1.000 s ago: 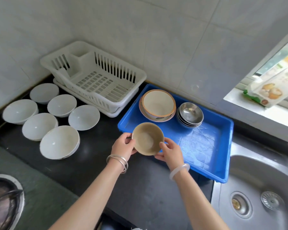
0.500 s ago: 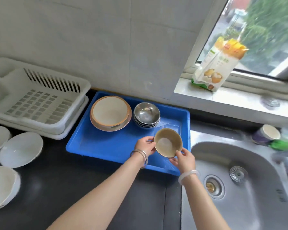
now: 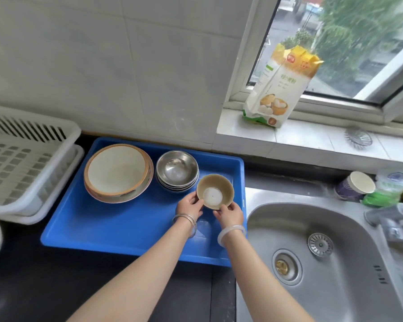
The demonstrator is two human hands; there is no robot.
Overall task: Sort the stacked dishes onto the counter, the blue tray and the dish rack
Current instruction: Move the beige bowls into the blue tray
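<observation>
While both hands grasp one small tan bowl (image 3: pixel 215 191), we see it held over the far right corner of the blue tray (image 3: pixel 116 226), just beside the stack of steel bowls (image 3: pixel 177 170). We cannot tell if the bowl touches the tray floor or hangs a little above it. The left hand (image 3: pixel 189 205) holds the near left side of the bowl with the fingers on its wall, and the right hand (image 3: pixel 230 213) holds the near right side, thumb on the rim. The bowl stands upright, its opening turned up to us, with a pale round patch at the bottom.

In the tray, at the far left, lies a stack of wide plates with orange-brown rims (image 3: pixel 118 172). The steel bowls stand between these plates and the tan bowl, nested one in another. The near half of the tray floor is bare blue.

The tray lies on the dark counter (image 3: pixel 56 287). To its left stands the white dish rack (image 3: pixel 21 163), with nothing in the part that we see. To the right of the tray is the steel sink (image 3: pixel 335 263). On the window sill behind stands a flour bag (image 3: pixel 279 89), and at the far right of the sink a paper cup (image 3: pixel 356 185) lies on its side.
</observation>
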